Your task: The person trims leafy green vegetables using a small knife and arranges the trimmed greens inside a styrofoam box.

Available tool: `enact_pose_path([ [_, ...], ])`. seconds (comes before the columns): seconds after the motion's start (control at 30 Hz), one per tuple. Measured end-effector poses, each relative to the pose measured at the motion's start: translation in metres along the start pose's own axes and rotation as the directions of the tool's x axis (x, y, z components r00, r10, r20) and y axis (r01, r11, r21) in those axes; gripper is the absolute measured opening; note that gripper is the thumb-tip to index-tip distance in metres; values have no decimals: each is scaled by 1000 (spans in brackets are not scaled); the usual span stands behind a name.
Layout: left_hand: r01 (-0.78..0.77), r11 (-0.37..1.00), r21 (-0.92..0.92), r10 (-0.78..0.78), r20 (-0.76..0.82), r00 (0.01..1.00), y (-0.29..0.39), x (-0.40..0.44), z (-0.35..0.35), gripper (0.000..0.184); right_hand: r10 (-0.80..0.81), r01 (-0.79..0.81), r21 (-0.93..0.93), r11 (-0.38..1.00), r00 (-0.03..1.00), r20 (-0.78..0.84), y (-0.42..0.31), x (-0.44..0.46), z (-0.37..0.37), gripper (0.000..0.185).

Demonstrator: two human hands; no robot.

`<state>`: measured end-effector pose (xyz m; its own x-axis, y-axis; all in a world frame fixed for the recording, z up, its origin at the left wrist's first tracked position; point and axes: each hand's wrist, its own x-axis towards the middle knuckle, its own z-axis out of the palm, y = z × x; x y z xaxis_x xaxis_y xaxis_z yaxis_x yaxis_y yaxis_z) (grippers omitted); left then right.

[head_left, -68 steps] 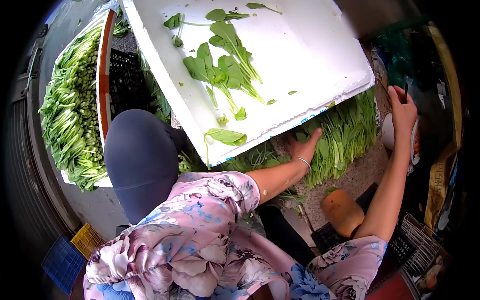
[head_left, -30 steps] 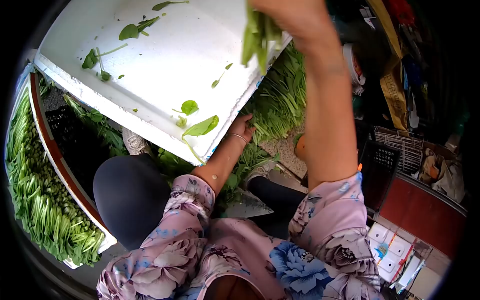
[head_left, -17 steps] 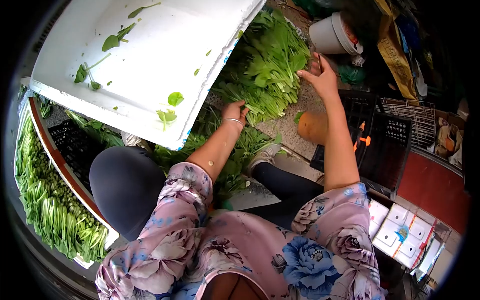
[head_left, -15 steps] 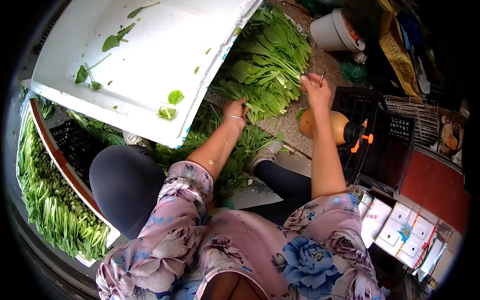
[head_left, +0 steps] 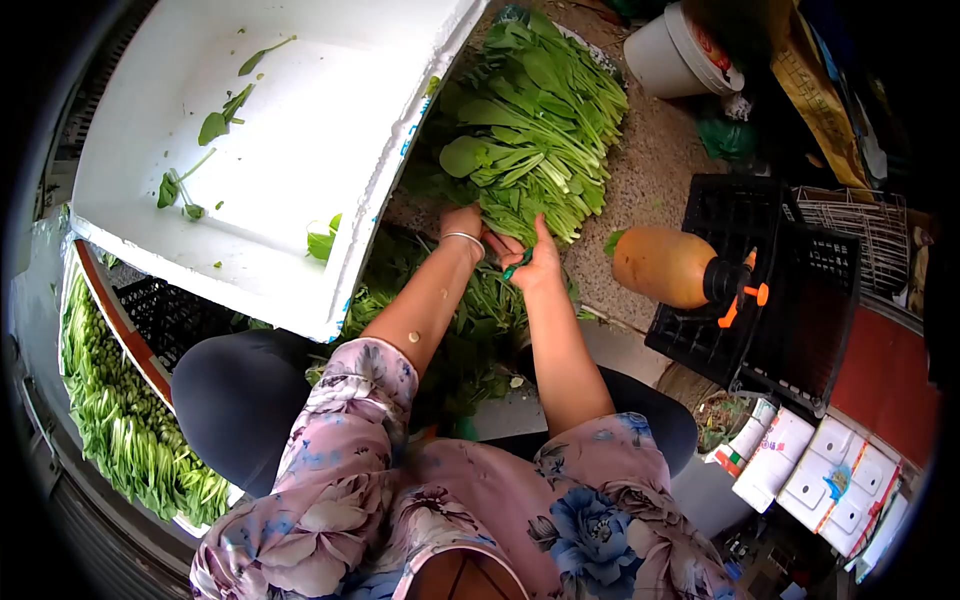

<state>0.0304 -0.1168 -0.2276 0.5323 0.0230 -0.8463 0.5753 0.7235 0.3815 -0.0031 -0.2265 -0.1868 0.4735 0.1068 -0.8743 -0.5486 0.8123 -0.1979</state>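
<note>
A large pile of leafy greens [head_left: 545, 130] lies on the speckled ground, its pale stems toward the right. At the pile's near edge, my left hand [head_left: 464, 224] has its fingers curled in beside my right hand; what they hold is hidden. My right hand [head_left: 540, 262] is palm up, its thumb raised against the lowest stems. Around its fingers is a small green loop [head_left: 517, 264], which looks like a tool's handle; the rest of it is hidden. Loose greens [head_left: 480, 320] lie below both hands.
A white foam box [head_left: 290, 110] with a few stray leaves stands at upper left. To the right are an orange spray bottle [head_left: 660, 267], black crates [head_left: 790, 310] and a white bucket [head_left: 668, 60]. More stacked greens [head_left: 130, 420] sit at far left.
My right hand has moved left and down from the stem ends to beside my left hand. My left hand has shifted slightly down and left. The right knee has swung outward to the right.
</note>
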Motion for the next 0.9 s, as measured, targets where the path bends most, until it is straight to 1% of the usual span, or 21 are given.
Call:
enact_pose_path([
  [0.03,-46,999,-21,46,-5,999,5,0,12,25,-25,24,-29,999,999,-38,-7,8,7,70],
  [0.07,-35,999,21,36,-59,998,12,0,23,24,-26,24,-33,999,998,-51,-15,14,13,65],
  [0.1,-52,999,12,52,-66,996,12,5,29,24,-60,58,-50,997,997,-43,-20,15,20,66],
  [0.17,-161,987,28,160,24,987,11,16,34,26,-27,27,-26,999,1000,-5,-34,31,21,66],
  [0.23,-202,974,104,205,-18,979,23,-18,35,31,-28,29,29,999,999,-22,-37,36,24,68],
  [0.3,-325,924,201,336,-20,942,4,-10,16,42,-37,36,17,999,999,18,-30,37,19,71],
  [0.37,-168,929,329,232,-166,958,5,-33,0,51,-107,107,1,994,994,13,-15,27,15,71],
  [0.43,-209,907,366,299,-208,931,-20,-26,-30,57,-120,122,26,992,991,-58,-4,24,13,70],
  [0.47,-162,916,366,242,-184,953,-15,-45,-40,51,-106,107,14,994,994,-29,0,22,13,70],
  [0.5,-117,922,370,186,-157,970,-7,-65,-51,45,-110,114,37,993,990,-88,4,20,15,69],
  [0.53,-143,921,363,214,-164,963,-14,-66,-66,45,-113,123,61,990,982,-149,8,19,16,67],
  [0.57,-92,959,269,146,-190,971,-18,-65,-81,36,-106,113,55,992,987,-121,12,18,17,67],
  [0.6,-41,984,171,76,-203,976,-16,-64,-93,28,-101,111,66,992,985,-139,14,19,17,67],
  [0.63,-68,984,165,102,-202,974,1,-85,-95,28,-98,111,76,991,983,-157,16,19,16,66],
  [0.67,-40,988,148,75,-234,969,14,-109,-99,22,-79,86,100,991,994,-70,19,18,12,66],
  [0.7,-6,991,131,41,-264,964,25,-129,-105,17,-80,85,96,992,995,-52,22,12,17,66],
  [0.77,-71,997,-26,57,-345,937,34,-138,-125,11,-41,75,139,987,972,-233,31,-1,21,68],
  [0.8,-152,986,-66,118,-360,925,47,-159,-129,6,-53,81,147,986,981,-187,35,-3,17,74],
  [0.83,-205,971,-126,148,-361,921,56,-167,-140,6,-57,84,143,986,982,-181,37,-3,12,74],
  [0.87,-226,951,-209,144,-347,927,67,-174,-149,9,-28,56,181,982,987,-156,38,-3,8,75],
  [0.9,-281,926,-253,135,-473,870,89,-196,-142,21,1,26,216,976,992,-128,39,-3,6,76],
])
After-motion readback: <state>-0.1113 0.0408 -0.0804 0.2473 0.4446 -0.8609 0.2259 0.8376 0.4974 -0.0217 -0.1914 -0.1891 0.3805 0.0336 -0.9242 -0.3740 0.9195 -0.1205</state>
